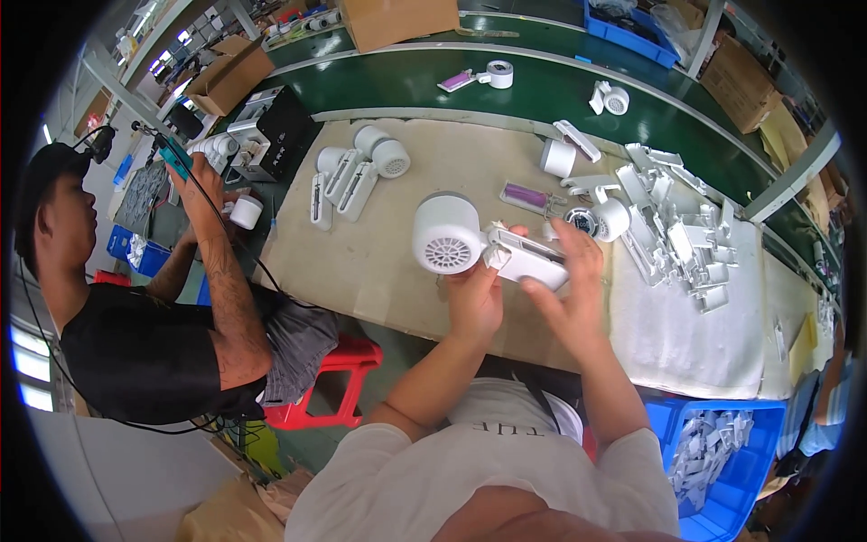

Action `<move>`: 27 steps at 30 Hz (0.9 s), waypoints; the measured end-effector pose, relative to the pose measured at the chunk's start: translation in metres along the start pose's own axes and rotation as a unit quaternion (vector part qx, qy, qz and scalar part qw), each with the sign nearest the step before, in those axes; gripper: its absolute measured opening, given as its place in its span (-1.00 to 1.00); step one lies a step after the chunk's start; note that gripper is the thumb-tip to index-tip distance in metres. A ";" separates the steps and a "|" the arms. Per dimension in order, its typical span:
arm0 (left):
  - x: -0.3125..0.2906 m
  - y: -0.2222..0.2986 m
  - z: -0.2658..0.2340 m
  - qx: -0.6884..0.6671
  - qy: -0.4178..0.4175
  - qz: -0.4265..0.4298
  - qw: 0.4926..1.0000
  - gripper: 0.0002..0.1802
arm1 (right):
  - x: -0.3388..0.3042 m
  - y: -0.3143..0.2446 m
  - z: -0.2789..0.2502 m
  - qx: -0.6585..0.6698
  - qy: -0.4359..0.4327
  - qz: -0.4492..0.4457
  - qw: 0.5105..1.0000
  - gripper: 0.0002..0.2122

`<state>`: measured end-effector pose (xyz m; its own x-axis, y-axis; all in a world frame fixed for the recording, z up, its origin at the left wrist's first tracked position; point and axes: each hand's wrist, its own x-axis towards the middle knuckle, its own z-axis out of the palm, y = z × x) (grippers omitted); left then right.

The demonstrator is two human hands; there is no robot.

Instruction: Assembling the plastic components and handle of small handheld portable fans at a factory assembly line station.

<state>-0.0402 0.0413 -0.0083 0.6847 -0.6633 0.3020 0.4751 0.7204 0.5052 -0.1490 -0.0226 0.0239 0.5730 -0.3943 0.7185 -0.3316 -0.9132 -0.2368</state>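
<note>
A small white hair dryer (449, 237), with a round grilled head and a jointed handle, is held just above the near middle of the bench. My left hand (476, 305) is closed on it from below, near the joint between head and handle. My right hand (576, 294) grips the handle's far end, thumb on the near side and fingers behind. Just beyond that hand lie an opened unit with a purple-lit-looking handle insert (533, 198) and a white round head (611, 219). Another white head (558, 158) and a loose handle cover (578, 142) lie farther back.
Loose white handle shells (673, 226) are heaped on the right. Several assembled dryers (357, 176) rest at the left. A green conveyor (388, 86) runs behind the bench. On the left a co-worker (172, 334) holds a teal tool (176, 158). A blue bin (722, 488) of parts stands low right.
</note>
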 end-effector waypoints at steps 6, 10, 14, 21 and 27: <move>0.007 0.015 0.017 0.064 -0.034 -0.004 0.997 -0.57 | -0.005 0.001 -0.009 0.498 -0.073 0.287 0.815 -0.72; 0.009 0.029 0.031 -0.031 -0.110 -0.017 0.993 -0.57 | 0.007 -0.003 -0.019 0.367 0.043 0.085 0.925 -0.68; 0.022 0.038 0.035 0.011 -0.128 -0.041 0.991 -0.50 | 0.024 0.014 -0.015 0.309 0.049 -0.011 0.950 -0.62; 0.081 0.064 -0.026 0.398 -0.127 -0.107 0.902 -0.67 | 0.035 0.019 0.005 0.268 -0.279 0.117 0.915 -0.78; 0.124 0.104 -0.109 0.882 -0.112 0.163 0.428 -0.69 | 0.073 0.028 -0.002 0.181 -0.360 0.080 0.912 -0.74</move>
<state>0.1547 0.0560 -0.0060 0.3919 -0.7312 0.5583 -0.9168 -0.3608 0.1711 -0.1176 -0.0767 0.0714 0.9254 -0.3724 0.0703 -0.2609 -0.7606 -0.5945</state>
